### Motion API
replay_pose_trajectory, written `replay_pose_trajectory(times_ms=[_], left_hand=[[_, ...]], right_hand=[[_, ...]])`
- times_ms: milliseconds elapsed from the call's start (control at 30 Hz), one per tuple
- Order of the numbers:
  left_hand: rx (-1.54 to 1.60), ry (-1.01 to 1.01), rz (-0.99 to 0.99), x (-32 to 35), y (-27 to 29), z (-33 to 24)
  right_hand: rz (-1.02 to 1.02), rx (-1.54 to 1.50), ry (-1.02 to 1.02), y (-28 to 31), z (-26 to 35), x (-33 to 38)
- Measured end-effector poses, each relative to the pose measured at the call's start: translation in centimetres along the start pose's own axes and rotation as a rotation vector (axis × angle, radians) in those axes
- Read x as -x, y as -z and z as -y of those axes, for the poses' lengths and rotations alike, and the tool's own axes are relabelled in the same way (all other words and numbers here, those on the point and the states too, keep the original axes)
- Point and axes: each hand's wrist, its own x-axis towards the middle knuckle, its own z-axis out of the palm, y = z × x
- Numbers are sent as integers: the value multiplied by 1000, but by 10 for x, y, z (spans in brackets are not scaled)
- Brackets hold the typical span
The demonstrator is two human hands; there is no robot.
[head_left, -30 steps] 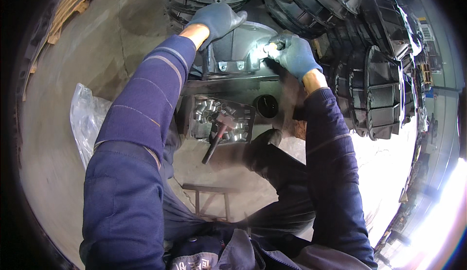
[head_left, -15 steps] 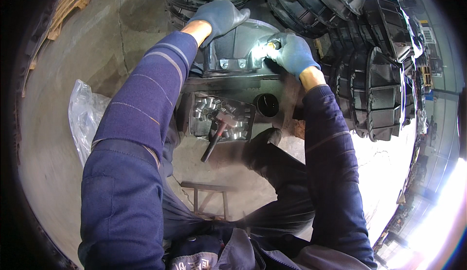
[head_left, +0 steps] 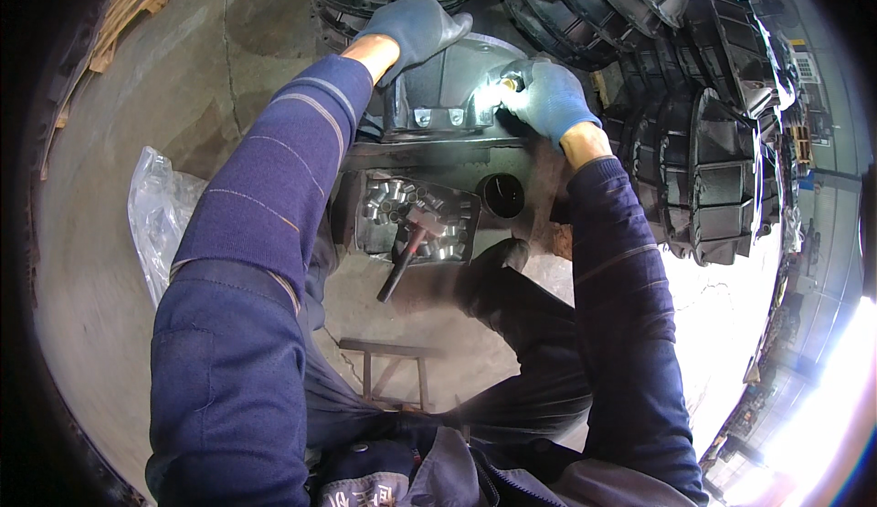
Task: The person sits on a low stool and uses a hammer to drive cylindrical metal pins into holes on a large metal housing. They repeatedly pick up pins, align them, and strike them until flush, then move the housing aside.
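A grey cast-metal housing (head_left: 445,87) sits on a dark bench edge in front of me. My left hand (head_left: 417,34), in a blue-grey glove, grips its upper left edge, the thumb side pointing right; some fingertips are hidden behind it. My right hand (head_left: 551,100), gloved alike, is closed around a small flashlight (head_left: 510,84) at the housing's right side. A bright white spot falls on the metal there. Most of the flashlight is hidden by the fingers.
Below the housing, a tray (head_left: 343,210) holds several metal bushings (head_left: 388,201), with a hammer (head_left: 408,256) lying across them. Beside it stands a dark round can (head_left: 501,196). Ribbed black housings (head_left: 703,174) are stacked at right. Clear plastic (head_left: 164,219) lies at left, a metal frame (head_left: 388,352) below.
Almost nothing differs. Both hands keep their places on the housing and the flashlight, with only a very slight shift of the view.
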Motion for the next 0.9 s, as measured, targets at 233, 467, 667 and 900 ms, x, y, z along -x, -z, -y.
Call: replay_pose_trajectory(times_ms=[233, 467, 667, 900], left_hand=[[38, -58, -142, -3, -13, 8], [11, -71, -120, -5, -13, 9], [20, -84, -120, -4, -11, 8], [24, -79, -142, -4, -15, 10]], right_hand=[[-7, 93, 39, 1, -2, -1], [-41, 107, 86, 1, -4, 0], [-5, 97, 112, -2, -8, -3], [-104, -50, 100, -3, -9, 11]])
